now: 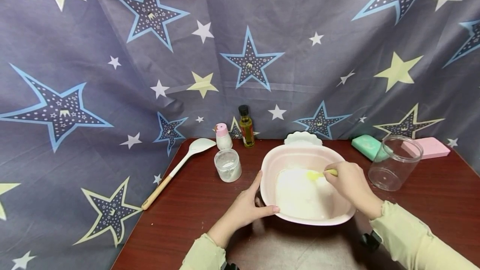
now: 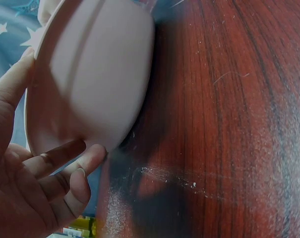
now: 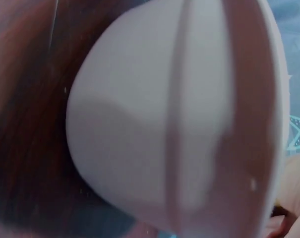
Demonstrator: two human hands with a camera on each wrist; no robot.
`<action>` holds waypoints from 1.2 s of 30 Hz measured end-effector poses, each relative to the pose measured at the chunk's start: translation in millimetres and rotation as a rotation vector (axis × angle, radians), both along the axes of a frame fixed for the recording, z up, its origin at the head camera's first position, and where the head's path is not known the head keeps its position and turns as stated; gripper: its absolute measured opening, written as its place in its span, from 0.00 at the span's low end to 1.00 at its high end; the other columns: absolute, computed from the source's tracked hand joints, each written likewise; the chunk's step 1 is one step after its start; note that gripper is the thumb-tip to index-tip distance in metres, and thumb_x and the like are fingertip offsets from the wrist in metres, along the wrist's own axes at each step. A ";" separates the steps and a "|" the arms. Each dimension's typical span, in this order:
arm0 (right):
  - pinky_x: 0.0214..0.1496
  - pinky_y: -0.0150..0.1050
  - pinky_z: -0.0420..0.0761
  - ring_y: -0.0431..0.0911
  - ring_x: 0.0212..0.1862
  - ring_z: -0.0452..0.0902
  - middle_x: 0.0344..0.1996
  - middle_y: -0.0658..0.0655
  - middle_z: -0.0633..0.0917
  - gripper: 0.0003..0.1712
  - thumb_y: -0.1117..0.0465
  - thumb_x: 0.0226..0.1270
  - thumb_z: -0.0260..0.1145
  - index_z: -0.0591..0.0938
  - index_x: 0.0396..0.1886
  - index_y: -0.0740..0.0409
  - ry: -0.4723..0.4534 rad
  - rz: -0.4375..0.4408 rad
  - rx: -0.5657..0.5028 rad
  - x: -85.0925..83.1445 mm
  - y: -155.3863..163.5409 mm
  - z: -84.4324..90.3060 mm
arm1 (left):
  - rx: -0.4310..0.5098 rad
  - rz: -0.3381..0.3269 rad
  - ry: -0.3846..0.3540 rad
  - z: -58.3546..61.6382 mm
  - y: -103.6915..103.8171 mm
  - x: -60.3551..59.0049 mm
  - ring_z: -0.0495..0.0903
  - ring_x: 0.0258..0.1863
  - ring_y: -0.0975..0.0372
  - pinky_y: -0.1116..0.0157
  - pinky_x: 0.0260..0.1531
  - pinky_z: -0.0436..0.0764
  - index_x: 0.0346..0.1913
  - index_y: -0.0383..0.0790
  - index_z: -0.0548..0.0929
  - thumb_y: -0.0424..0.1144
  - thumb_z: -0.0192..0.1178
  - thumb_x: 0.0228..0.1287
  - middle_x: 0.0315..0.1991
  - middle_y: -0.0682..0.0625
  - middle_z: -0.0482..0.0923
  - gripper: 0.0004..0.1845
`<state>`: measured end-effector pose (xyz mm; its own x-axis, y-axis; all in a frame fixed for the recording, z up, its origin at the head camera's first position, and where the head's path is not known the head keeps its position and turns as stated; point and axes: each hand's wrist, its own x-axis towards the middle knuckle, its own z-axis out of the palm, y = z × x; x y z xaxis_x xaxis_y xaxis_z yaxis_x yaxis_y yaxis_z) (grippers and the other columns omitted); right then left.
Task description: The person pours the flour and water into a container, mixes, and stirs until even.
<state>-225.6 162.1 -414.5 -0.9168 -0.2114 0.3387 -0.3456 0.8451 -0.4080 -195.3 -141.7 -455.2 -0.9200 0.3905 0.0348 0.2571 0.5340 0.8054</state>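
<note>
A pale pink bowl (image 1: 270, 166) holding white powder (image 1: 300, 195) stands on the dark red wooden table (image 1: 195, 216). My left hand (image 1: 245, 207) grips the bowl's near-left rim, thumb on top and fingers against its outer wall (image 2: 90, 84). My right hand (image 1: 350, 184) is over the bowl's right side and pinches a yellow spoon (image 1: 316, 174) whose tip is down in the powder. The right wrist view is filled by the bowl's outer wall (image 3: 154, 124), out of focus.
Left of the bowl stand a small clear jar of white powder (image 1: 227, 165), a pink-capped shaker (image 1: 223, 136) and a bottle of yellow oil (image 1: 246, 126). A white spatula with a wooden handle (image 1: 176, 171) lies further left. An empty clear jar (image 1: 393, 162), a green sponge (image 1: 366, 146) and a pink sponge (image 1: 431, 147) sit right.
</note>
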 end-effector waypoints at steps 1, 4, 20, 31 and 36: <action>0.34 0.53 0.77 0.55 0.30 0.82 0.25 0.54 0.87 0.06 0.68 0.56 0.65 0.88 0.26 0.58 -0.003 -0.008 0.010 -0.1 2.4 1.0 | 0.002 0.000 0.001 0.0 0.0 0.1 0.76 0.18 0.66 0.69 0.18 0.73 0.79 0.46 0.46 0.52 0.75 0.51 0.19 0.53 0.77 0.60; 0.31 0.50 0.76 0.50 0.26 0.79 0.24 0.53 0.86 0.07 0.68 0.56 0.65 0.88 0.25 0.58 -0.020 -0.017 0.027 -0.1 10.3 4.0 | 0.004 -0.002 0.006 0.0 0.1 0.2 0.76 0.18 0.65 0.69 0.18 0.73 0.79 0.45 0.46 0.51 0.75 0.51 0.19 0.52 0.76 0.60; 0.24 0.36 0.62 0.39 0.21 0.61 0.11 0.41 0.63 0.08 0.68 0.51 0.67 0.84 0.20 0.50 -0.106 0.067 0.083 19.2 30.3 22.5 | -0.011 0.003 0.002 -0.7 -0.6 -1.7 0.77 0.19 0.65 0.69 0.19 0.74 0.79 0.44 0.45 0.55 0.74 0.50 0.20 0.53 0.78 0.61; 0.27 0.33 0.70 0.37 0.22 0.68 0.13 0.39 0.76 0.02 0.60 0.52 0.71 0.88 0.24 0.53 -0.278 0.156 0.009 28.3 27.1 24.7 | 0.002 0.001 -0.005 -2.4 -0.5 -1.4 0.78 0.19 0.63 0.69 0.19 0.74 0.79 0.45 0.45 0.55 0.74 0.51 0.20 0.52 0.78 0.60; 0.26 0.32 0.72 0.35 0.25 0.70 0.19 0.40 0.83 0.03 0.59 0.54 0.73 0.89 0.25 0.52 -0.287 0.233 -0.061 29.4 21.8 16.8 | 0.003 -0.001 0.006 -1.7 0.5 -0.6 0.79 0.21 0.60 0.69 0.19 0.74 0.79 0.45 0.46 0.55 0.74 0.51 0.19 0.53 0.78 0.60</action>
<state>-196.2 183.9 -397.8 -0.9060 -0.4128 0.0937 -0.3902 0.7286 -0.5629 -195.9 -141.2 -456.9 -0.9193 0.3914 0.0412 0.2624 0.5316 0.8053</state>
